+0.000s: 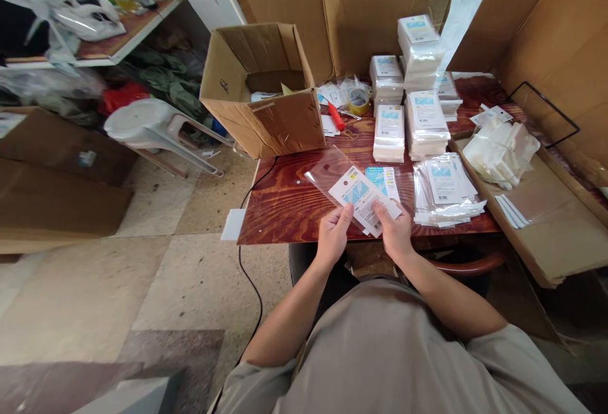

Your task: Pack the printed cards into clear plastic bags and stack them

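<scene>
A white and blue printed card (365, 199) is held tilted above the table's front edge, together with a clear plastic sleeve (327, 173) that reaches up and left from it. My left hand (335, 233) pinches its lower left side with the thumb on top. My right hand (394, 227) grips the lower right part, thumb pressed on the printed face. Just behind the card lie more blue and white cards (384, 181) on the table. To the right of my right hand is a loose pile of sleeved cards (446, 186).
An open cardboard box (285, 123) stands at the table's back left. Several stacks of packed cards (389, 129) rise at the back, near a tape roll (358, 100) and a red-handled tool (335, 116). A shallow cardboard tray (565, 230) with plastic sleeves (501, 148) is at right.
</scene>
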`<control>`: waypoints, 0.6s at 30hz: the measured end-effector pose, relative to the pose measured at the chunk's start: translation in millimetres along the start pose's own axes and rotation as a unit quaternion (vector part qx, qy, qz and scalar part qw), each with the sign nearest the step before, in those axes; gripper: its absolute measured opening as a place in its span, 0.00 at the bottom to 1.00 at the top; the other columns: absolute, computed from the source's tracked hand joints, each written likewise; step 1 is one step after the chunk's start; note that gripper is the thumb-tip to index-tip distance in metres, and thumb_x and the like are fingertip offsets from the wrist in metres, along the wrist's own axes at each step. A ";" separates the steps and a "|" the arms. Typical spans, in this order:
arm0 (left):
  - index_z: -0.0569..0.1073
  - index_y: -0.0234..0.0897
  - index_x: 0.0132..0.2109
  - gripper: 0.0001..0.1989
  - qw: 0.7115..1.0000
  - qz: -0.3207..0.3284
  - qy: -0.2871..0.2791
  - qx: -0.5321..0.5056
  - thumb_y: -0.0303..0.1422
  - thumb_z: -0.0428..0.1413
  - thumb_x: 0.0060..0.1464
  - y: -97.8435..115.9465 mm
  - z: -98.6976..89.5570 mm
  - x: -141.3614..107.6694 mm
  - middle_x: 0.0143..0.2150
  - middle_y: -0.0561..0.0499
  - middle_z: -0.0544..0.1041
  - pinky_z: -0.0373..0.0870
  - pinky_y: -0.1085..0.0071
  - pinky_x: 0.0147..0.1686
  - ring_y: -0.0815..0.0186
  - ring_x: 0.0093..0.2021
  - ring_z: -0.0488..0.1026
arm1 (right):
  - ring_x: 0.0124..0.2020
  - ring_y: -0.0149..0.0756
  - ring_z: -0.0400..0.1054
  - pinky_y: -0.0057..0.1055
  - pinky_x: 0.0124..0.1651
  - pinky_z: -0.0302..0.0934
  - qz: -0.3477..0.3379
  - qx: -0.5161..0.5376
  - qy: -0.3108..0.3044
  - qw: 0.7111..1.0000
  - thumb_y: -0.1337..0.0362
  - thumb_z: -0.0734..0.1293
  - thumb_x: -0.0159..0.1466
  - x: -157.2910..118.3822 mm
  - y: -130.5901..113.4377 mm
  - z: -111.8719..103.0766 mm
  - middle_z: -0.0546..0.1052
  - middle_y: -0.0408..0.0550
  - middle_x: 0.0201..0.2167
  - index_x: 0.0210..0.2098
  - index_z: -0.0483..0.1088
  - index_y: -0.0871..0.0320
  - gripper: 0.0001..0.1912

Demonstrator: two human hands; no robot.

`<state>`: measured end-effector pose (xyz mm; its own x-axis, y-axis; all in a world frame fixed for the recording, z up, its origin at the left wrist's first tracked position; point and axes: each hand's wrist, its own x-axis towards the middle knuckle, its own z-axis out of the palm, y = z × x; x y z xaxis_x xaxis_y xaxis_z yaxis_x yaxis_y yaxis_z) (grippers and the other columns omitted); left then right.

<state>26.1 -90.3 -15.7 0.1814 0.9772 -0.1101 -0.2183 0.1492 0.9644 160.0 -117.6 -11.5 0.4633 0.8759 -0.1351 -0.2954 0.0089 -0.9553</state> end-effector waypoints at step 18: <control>0.79 0.34 0.37 0.28 0.993 -0.074 0.038 -0.082 0.58 0.70 0.51 4.5 2.0 -4.4 0.30 0.47 0.82 0.78 0.68 0.29 0.61 0.28 0.80 | 0.26 0.40 0.77 0.32 0.23 0.72 0.089 -0.072 -0.209 0.971 0.42 0.82 0.54 10.5 -22.5 -50.6 0.84 0.53 0.31 0.35 0.82 0.60 0.27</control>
<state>26.2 -94.2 -10.4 0.1513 0.9504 -0.2719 -0.3496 0.3087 0.8846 213.8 -133.1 -4.7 0.0268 0.9768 -0.2123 -0.2059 -0.2024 -0.9574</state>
